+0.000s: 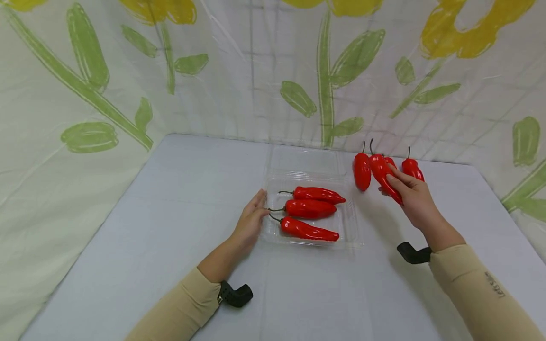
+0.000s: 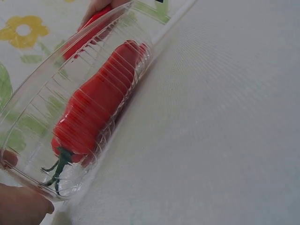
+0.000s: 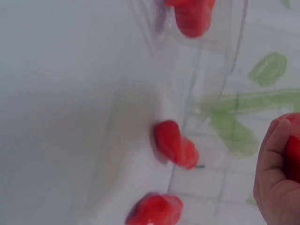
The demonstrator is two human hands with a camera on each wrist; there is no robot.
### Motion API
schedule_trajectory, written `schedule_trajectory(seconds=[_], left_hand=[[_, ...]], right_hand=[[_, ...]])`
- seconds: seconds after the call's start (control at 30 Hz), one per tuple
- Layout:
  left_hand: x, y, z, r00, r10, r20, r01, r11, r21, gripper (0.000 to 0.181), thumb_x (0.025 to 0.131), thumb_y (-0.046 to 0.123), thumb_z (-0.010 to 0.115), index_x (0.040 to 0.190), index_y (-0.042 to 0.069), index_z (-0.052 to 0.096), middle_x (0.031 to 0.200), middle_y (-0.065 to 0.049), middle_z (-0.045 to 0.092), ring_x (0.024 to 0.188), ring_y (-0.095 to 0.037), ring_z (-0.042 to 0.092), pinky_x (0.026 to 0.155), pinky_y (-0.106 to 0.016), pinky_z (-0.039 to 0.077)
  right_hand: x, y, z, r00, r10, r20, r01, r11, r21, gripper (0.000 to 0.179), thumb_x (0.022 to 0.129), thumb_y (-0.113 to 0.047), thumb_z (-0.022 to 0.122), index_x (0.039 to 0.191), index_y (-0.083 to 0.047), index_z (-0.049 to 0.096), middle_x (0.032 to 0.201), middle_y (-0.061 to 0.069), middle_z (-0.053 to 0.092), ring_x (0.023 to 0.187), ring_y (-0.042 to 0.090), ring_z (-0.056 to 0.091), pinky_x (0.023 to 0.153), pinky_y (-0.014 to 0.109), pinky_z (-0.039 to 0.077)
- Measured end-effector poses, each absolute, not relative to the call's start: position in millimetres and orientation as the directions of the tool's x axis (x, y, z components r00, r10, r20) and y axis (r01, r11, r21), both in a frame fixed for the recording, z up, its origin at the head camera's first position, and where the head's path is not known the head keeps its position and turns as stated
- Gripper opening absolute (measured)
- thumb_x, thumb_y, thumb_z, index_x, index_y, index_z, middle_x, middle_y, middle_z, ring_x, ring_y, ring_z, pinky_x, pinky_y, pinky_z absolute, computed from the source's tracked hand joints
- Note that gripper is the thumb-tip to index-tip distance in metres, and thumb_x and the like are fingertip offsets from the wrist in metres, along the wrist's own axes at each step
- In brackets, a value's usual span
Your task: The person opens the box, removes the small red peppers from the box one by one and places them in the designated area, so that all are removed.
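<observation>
A clear plastic clamshell box lies with its lid folded back on the table. Three red chili peppers lie in it side by side, green stems to the left. My left hand holds the box's left edge, thumb at the rim; in the left wrist view the thumb shows beside the clear wall, one pepper behind it. My right hand grips another red pepper around its lower body, stem pointing up and away. In the right wrist view that hand is curled around the pepper.
More red peppers lie at the table's back right: one left of my right hand, one to its right, and one partly hidden behind the held pepper. A flower-printed curtain hangs along the table's back edge.
</observation>
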State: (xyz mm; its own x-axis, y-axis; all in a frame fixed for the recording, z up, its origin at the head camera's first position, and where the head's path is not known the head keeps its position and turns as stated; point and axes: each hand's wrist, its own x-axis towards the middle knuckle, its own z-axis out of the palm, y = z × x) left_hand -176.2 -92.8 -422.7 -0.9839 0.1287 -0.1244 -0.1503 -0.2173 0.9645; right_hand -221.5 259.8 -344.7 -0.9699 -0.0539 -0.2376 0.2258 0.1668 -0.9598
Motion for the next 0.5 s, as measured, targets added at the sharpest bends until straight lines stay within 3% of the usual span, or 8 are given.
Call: schedule_trajectory(seconds=[0.13, 0.37, 0.5], left_hand=[[-176, -93, -423, -0.984, 0.132, -0.123, -0.150, -0.218, 0.964, 0.064, 0.090, -0.004, 0.033, 0.149, 0.000, 0.009, 0.157, -0.011, 0.008, 0.146, -0.022, 0.004, 0.119, -0.037, 0.007], [-176, -93, -422, -0.984, 0.134, -0.118, -0.145, -0.215, 0.966, 0.064, 0.090, -0.004, 0.033, 0.149, 0.000, 0.008, 0.157, -0.013, 0.008, 0.146, -0.024, 0.003, 0.119, -0.039, 0.007], [-175, -92, -423, -0.984, 0.132, -0.123, -0.151, -0.224, 0.963, 0.064, 0.090, -0.003, 0.033, 0.149, 0.000, 0.008, 0.157, -0.012, 0.008, 0.146, -0.023, 0.004, 0.119, -0.038, 0.007]], right_hand=[[-228, 271, -345, -0.961, 0.007, -0.277, 0.277, 0.055, -0.959, 0.075, 0.084, -0.043, 0.059, 0.147, -0.027, 0.022, 0.157, 0.001, 0.006, 0.123, 0.012, 0.028, 0.073, 0.009, 0.050], [-238, 295, -348, -0.960, 0.047, -0.275, 0.271, -0.071, -0.960, 0.080, 0.080, -0.042, 0.063, 0.147, -0.028, 0.020, 0.158, -0.004, 0.006, 0.117, 0.008, 0.034, 0.074, 0.010, 0.051], [-245, 308, -352, -0.954, 0.103, -0.283, 0.280, -0.041, -0.959, 0.079, 0.078, -0.046, 0.062, 0.146, -0.034, 0.023, 0.158, -0.010, 0.008, 0.135, 0.014, 0.020, 0.087, 0.013, 0.048]])
